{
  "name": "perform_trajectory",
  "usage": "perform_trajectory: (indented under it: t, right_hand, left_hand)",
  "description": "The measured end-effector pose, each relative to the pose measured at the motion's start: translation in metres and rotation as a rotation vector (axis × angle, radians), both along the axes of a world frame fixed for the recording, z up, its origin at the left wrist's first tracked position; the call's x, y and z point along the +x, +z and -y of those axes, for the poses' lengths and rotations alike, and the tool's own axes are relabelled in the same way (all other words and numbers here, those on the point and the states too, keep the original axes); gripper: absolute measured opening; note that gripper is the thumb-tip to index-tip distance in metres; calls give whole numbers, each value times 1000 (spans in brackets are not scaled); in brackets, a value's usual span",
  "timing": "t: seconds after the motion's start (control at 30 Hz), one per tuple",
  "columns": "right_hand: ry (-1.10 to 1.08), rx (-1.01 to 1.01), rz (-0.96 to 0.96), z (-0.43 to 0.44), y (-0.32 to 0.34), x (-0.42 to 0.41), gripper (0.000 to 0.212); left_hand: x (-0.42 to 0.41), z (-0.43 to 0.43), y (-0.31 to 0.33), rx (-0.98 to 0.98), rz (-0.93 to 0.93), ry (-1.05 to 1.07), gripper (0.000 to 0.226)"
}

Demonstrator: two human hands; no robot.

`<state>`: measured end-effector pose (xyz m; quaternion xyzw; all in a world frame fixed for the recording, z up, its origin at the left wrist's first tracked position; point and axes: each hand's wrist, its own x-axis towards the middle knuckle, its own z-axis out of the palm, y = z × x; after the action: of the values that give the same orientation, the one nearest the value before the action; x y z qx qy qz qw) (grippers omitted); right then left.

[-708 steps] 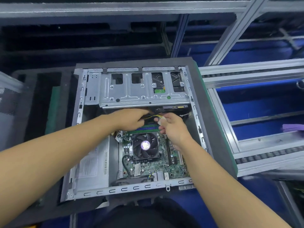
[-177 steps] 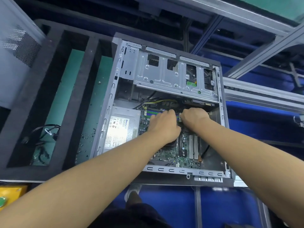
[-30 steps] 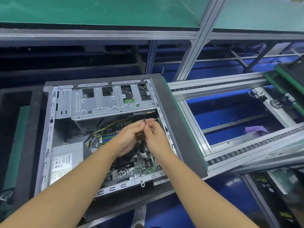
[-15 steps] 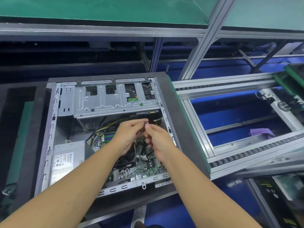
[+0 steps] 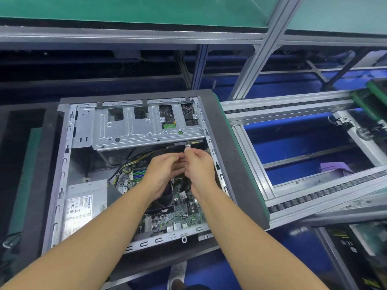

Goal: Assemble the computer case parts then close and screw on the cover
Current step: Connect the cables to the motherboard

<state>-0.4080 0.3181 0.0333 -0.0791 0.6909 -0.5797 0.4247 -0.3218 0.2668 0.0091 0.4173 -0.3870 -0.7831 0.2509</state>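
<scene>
- A green-topped shelf [image 5: 146,9] runs across the top on a grey aluminium frame [image 5: 257,57].
- A roller conveyor [image 5: 326,192] lies to the right, over a blue floor [image 5: 293,147].
- A purple cloth [image 5: 335,167] lies inside the conveyor frame.
- A black foam tray [image 5: 234,164] has green-bottomed slots [image 5: 23,181] at the left.
- A black box [image 5: 351,258], possibly packaging, sits at the lower right.
- A pale shoe [image 5: 178,275] shows at the bottom edge.

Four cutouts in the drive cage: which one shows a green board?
Third cutout from the left in the drive cage: a green board shows at its bottom. The left two show dark mesh, the rightmost only dark.
</scene>
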Motion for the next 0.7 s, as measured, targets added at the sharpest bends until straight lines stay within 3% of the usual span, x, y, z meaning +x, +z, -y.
perform_trajectory:
  t: [0.7]
  right_hand:
    - [-52,-48,77,2,-4,0,9]
  left_hand:
    - [1,1,-6,-30,-7,-45,27]
